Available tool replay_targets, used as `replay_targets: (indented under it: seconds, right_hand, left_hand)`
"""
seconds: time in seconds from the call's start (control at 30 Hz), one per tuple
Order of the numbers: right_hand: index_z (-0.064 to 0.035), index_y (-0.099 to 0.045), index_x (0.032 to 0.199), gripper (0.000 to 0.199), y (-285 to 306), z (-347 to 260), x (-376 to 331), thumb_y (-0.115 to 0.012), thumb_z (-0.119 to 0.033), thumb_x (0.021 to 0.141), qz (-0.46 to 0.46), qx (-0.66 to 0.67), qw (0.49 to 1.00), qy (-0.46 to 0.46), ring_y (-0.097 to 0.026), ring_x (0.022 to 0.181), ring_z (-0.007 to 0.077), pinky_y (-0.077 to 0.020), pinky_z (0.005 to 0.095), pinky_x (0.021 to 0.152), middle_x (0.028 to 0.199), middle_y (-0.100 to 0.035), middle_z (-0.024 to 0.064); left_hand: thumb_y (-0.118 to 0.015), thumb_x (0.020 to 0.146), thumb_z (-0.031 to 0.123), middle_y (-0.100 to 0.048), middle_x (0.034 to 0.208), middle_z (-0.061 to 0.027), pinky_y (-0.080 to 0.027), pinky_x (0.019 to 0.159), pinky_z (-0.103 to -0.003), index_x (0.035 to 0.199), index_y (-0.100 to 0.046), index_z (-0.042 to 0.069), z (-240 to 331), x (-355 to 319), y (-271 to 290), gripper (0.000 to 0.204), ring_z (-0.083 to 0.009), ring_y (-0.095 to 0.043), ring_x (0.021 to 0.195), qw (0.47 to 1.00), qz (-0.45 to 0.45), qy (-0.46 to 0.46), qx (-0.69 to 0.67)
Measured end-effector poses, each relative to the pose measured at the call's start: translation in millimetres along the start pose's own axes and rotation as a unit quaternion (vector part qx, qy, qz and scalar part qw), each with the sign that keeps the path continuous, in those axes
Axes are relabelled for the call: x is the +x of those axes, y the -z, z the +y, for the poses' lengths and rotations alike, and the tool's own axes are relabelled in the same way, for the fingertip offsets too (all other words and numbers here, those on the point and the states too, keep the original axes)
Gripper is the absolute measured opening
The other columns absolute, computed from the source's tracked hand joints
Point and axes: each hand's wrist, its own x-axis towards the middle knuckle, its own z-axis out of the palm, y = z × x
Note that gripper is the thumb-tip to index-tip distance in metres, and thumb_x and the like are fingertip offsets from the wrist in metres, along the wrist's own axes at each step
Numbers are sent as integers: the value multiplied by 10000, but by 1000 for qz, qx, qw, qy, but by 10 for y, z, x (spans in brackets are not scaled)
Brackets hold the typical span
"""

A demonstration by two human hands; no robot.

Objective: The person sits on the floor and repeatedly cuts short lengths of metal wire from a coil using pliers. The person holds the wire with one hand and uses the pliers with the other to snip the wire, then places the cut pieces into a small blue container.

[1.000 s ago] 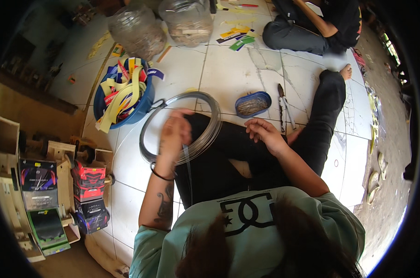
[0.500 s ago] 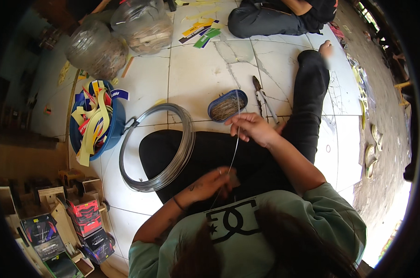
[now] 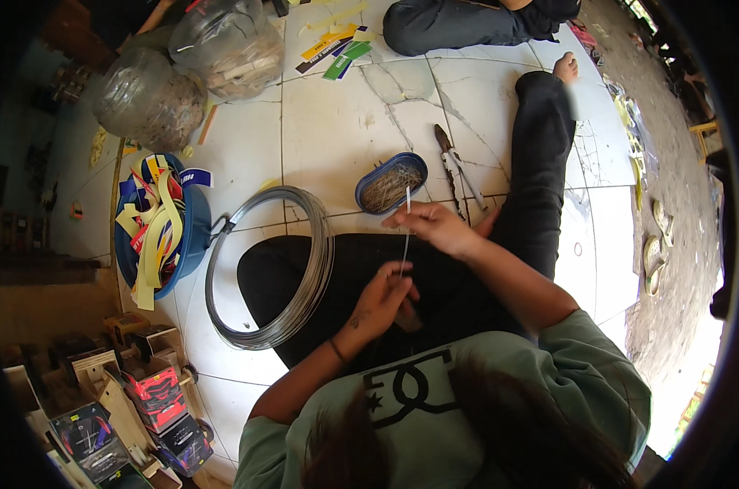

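Note:
A thin strip of wire (image 3: pixel 406 243) runs upright between my two hands over my dark-trousered lap. My right hand (image 3: pixel 436 228) pinches its upper part, with a short end sticking up past the fingers. Lower and to the left, my left hand (image 3: pixel 386 297) is closed around the lower part. A small tan piece (image 3: pixel 409 319) shows by the left fingers; I cannot tell what it is. Just beyond the right hand, a blue oval tub (image 3: pixel 360 198) holds many short wire pieces. A large coil of wire (image 3: pixel 321 269) leans on my left knee.
Long-handled pliers or cutters (image 3: pixel 443 140) lie right of the tub. At left stands a blue bucket (image 3: pixel 192 244) of coloured strips, with wooden toy-like vehicles (image 3: pixel 101 371) nearer. Clear plastic containers (image 3: pixel 145 98) and strips (image 3: pixel 333 53) are farther off. Another person (image 3: pixel 451 28) sits at the far side.
My left hand has risen along the wire towards my right hand. Less wire stands above the right hand. The whole view has shifted slightly.

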Motion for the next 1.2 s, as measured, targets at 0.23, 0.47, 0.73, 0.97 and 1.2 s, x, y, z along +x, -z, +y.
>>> replay_targets:
  seconds: [0.23, 0.47, 0.73, 0.97, 1.2]
  right_hand:
    - [-3, -469, 1193, 635, 408, 236, 72, -601, -457, 769, 205, -303, 927, -84, -493, 1038, 255, -407, 350, 882, 1080, -484, 133]
    - [-20, -245, 1262, 787, 890, 830, 204, -654, -365, 685, 167, -629, 685, -327, -445, 1066, 341, -448, 398, 828, 1201, -384, 182]
    - [-21, -436, 1023, 325, 1248, 364, 101, -472, -112, 714, 143, -224, 917, -296, -588, 749, 238, -499, 308, 676, 888, -511, 142]
    - [-36, -433, 1070, 417, 654, 17, -685, -456, 41, 660, -8, 325, 935, -141, -491, 1091, 303, -465, 387, 860, 1157, -486, 184]
    - [-51, -461, 1054, 406, 387, -13, -702, -510, 28, 659, -29, 84, 984, -156, -482, 999, 182, -392, 269, 805, 1051, -487, 95]
  left_hand:
    - [-424, 924, 201, -502, 645, -17, -331, 414, -190, 960, -531, 35, 0, 560, 62, 200, -57, -403, 438, 997, 78, -14, 11]
    - [-374, 927, 156, -453, 624, 9, -296, 441, -185, 1060, -508, 40, 1, 690, 195, 221, -45, -332, 475, 994, 84, -1, -65]
    - [-339, 932, 130, -460, 637, -6, -280, 417, -183, 1152, -458, 37, 194, 769, 328, 267, -45, -303, 457, 998, 59, 9, -31]
    - [-333, 939, 144, -445, 593, -10, -280, 404, -185, 1157, -459, 35, 78, 773, 358, 275, -46, -304, 447, 995, 0, 16, -97]
    - [-331, 941, 162, -425, 574, -7, -275, 396, -182, 1159, -457, 35, 120, 718, 400, 282, -47, -292, 420, 993, -51, 24, -108]
